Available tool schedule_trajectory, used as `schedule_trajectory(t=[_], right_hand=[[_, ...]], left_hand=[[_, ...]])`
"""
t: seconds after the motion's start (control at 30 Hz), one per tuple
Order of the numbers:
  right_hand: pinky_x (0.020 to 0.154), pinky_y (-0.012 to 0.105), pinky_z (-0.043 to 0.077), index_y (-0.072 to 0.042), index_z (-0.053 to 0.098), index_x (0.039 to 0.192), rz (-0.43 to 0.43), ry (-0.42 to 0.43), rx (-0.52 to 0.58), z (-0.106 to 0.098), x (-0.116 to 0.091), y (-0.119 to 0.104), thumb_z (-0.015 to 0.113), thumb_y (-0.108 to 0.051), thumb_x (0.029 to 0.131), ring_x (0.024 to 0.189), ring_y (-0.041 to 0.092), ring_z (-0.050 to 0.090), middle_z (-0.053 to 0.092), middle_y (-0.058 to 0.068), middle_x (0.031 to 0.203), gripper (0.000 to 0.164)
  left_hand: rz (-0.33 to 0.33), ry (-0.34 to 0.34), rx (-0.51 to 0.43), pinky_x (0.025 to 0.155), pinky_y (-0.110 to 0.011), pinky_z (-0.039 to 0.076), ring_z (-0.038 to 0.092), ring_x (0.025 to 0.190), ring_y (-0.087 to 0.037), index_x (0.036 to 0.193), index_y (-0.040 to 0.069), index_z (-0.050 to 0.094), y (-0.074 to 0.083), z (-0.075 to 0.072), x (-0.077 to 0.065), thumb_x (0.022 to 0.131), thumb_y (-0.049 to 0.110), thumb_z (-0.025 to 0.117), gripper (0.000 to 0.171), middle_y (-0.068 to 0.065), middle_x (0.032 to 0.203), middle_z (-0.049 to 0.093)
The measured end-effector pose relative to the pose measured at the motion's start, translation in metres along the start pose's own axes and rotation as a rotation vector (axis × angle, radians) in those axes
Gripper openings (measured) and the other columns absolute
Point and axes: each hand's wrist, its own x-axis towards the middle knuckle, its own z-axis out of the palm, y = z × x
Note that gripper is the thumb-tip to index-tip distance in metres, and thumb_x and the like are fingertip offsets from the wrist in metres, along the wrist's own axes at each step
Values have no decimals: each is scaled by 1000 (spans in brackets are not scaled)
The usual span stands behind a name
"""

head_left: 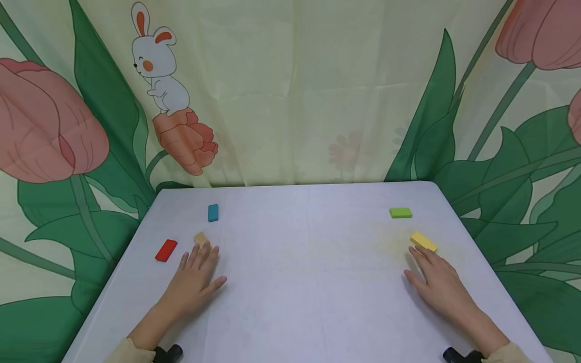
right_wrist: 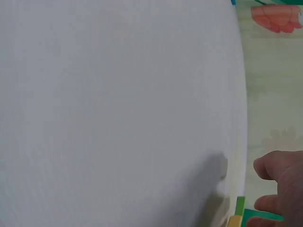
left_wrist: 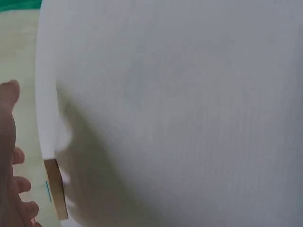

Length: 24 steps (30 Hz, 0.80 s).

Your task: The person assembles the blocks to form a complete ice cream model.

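My left hand [head_left: 194, 280] hovers low over the left of the white table, its fingers spread and holding nothing. Just beyond its fingertips lies a tan wooden block [head_left: 200, 238], partly covered by them in the head view; the left wrist view shows the same tan block [left_wrist: 56, 189] beside the fingers. A red block [head_left: 166, 250] lies to the left of that hand. Over on the right, my right hand [head_left: 438, 285] reaches with loosely extended fingers toward a yellow block [head_left: 424, 241], fingertips right at its near edge. In the right wrist view the yellow block [right_wrist: 235, 221] shows beside the fingers.
A blue block [head_left: 213, 213] stands farther back on the left, and a green block [head_left: 401, 213] farther back on the right. The white table [head_left: 308, 282] ends at a curtain [head_left: 290, 101] printed with tulips and a rabbit.
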Motion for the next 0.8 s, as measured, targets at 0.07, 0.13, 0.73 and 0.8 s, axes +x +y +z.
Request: schedule_trajectory(t=[0.07,0.13,0.73,0.8], right_hand=[[108,76,30,4,44,152,17,22,7,0,5,7,66,-36,99,140,57,36,38,33,155,70],[108,78,30,7,44,151,36,31,13,-1,9,14,65,-35,100,140,58,35,37,35,155,70],[107,77,34,20,40,146,99,-11,66,-3,21,30,62,-32,102,138,61,35,34,40,154,72],[107,77,34,21,40,145,100,-8,70,-3,22,29,62,-30,101,137,61,34,34,40,153,71]], left_hand=[[-23,11,-6,122,-72,18,19,154,-53,159,4,36,-8,-1,2,96,56,63,86,-26,167,27],[-45,16,-19,121,-72,20,20,153,-54,158,0,36,-13,-3,3,97,53,64,85,-29,166,27],[-44,0,-47,122,-69,22,31,150,-48,155,-8,37,-24,4,8,97,49,65,86,-31,161,33],[-37,-4,-39,123,-68,22,31,150,-47,155,-8,36,-23,4,9,97,48,65,86,-31,161,34]])
